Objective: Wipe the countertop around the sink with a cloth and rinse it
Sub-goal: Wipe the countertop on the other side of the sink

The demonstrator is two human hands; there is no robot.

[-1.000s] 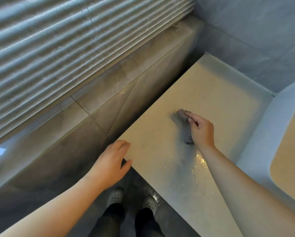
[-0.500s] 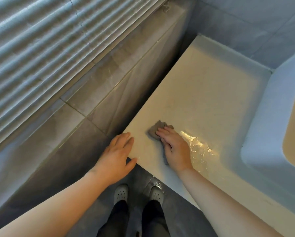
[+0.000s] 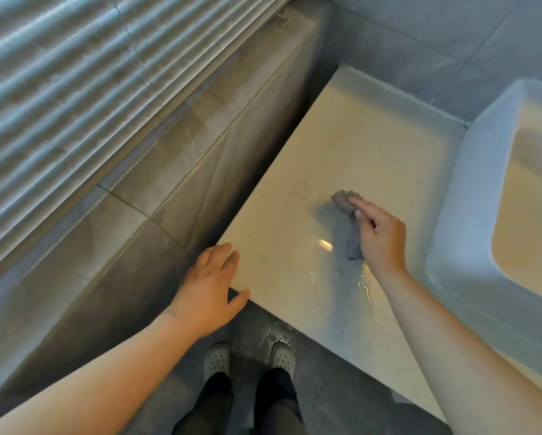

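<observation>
Small grey cloth (image 3: 346, 205), bunched into a narrow strip, lying on the pale countertop (image 3: 341, 136) left of the sink (image 3: 451, 196), roughly midway between the counter's left edge and the basin's outer wall, clear of both. Far end poking out beyond the fingertips, near end showing below the heel of the palm, middle hidden under the hand. Looks soft, limp and light, probably damp, so likely to drag rather than glide and to fold or roll up under a sideways push. No stiff part to grab. Best taken by the bunched middle, gathered under palm and fingers and pressed down flat against the stone. Nothing fragile about it. For rinsing, easy to scrunch and wring in one fist.

Right hand (image 3: 382, 237) on top of the cloth, narrow: fingers bent and drawn together over the strip, forefinger reaching furthest onto the far end, thumb out of sight. Holding and pressing the cloth to the surface, by the look of it in mid-stroke. Wet streaks (image 3: 365, 288) glinting on the counter just nearer than the hand, toward the front edge.

Left hand (image 3: 211, 285) holding nothing, fingers straight and close together, thumb spread along the front edge, apparently resting at the counter's near left corner as a brace. Beyond that, tiled ledge (image 3: 169, 171) and slatted blinds (image 3: 75, 73) to the left, light perforated shoes (image 3: 217, 359) on the dark floor below.
</observation>
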